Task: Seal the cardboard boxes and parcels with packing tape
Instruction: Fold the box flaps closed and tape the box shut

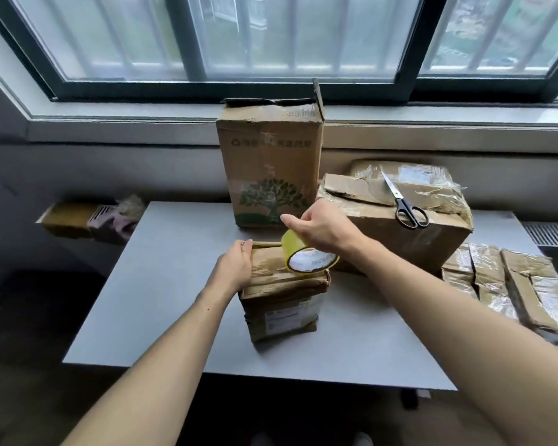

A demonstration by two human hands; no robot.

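Note:
A small worn cardboard parcel (284,304) stands in the middle of the grey table (174,284), a white label on its near side. My left hand (236,267) grips the parcel's upper left edge, fingers curled over the top. My right hand (319,230) holds a yellow roll of packing tape (306,255) from above, the roll resting on the parcel's top near the right side. The roll's white core faces me.
A tall open box with a green tree print (271,169) stands behind the parcel. To its right a taped box (397,220) carries black-handled scissors (403,204). Several taped parcels (509,281) lie at the table's right edge. Clutter (91,217) sits on a low shelf left.

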